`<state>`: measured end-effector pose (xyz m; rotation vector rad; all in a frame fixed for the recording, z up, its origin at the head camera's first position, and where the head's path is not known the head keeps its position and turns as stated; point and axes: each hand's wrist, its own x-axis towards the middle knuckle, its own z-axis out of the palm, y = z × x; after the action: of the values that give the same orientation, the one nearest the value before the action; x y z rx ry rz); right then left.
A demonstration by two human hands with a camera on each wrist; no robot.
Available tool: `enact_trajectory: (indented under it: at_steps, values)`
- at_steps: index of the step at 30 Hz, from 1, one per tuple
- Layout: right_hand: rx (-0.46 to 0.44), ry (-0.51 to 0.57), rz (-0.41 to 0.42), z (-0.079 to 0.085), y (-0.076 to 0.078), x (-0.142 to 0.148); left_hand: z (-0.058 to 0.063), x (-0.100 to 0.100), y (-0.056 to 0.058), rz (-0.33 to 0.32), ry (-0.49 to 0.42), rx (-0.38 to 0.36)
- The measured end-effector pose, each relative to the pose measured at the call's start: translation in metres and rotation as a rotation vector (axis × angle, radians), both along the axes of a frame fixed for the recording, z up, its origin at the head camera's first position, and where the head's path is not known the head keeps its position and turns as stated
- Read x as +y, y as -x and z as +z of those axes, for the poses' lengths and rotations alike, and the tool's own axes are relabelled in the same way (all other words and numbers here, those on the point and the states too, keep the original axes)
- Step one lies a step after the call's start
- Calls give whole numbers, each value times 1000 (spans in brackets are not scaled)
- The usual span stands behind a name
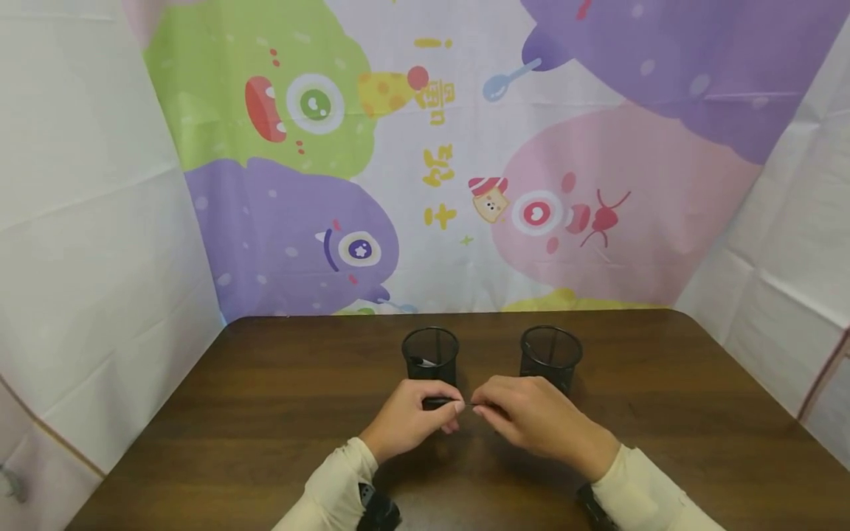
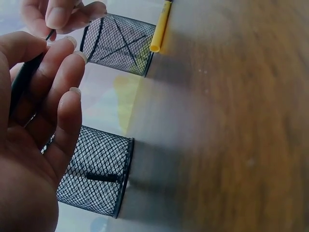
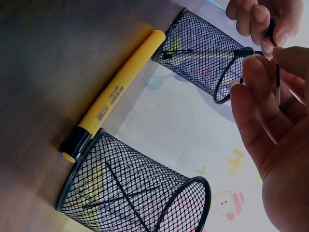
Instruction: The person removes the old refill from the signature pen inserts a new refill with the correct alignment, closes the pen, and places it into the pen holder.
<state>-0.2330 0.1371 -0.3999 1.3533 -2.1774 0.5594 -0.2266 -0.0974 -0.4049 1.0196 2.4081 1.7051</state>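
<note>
The left hand grips a slim black pen barrel, held roughly level, with its end facing the other hand. Opposite it, the right hand pinches a thin dark rod that looks like a pen refill. The rod runs from the barrel's end into the right fingertips; whether its tip is still inside the barrel cannot be told. Both hands are above the table, in front of two black mesh pen cups. The left cup contains a pen with a dark end. The right cup stands partly behind the right hand.
A yellow pen with a black band near one end lies on the brown wooden table beside the cups; the hands hide it in the head view. A cartoon-printed cloth hangs behind the table, with pale cloth on both sides.
</note>
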Motion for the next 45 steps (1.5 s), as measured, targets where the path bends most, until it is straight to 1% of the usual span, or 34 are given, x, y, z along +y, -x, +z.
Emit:
enact_trajectory:
  at_steps: [3,11,22,32,45]
  values:
    - [3,-3,-5,0,1,0,3,0,-2,0,-5,-2]
    - [-4,-16,-27,-2,2,1,0,-1,-1,23,8,-28]
    - [-34,-13,-42,-4,3,5,3,-1,-1,29,18,-27]
    - [-15,7,-54,-3,3,5,2,-3,0,49,21,-22]
    - [-3,-5,-96,-1,3,7,4,-4,-1,71,20,-22]
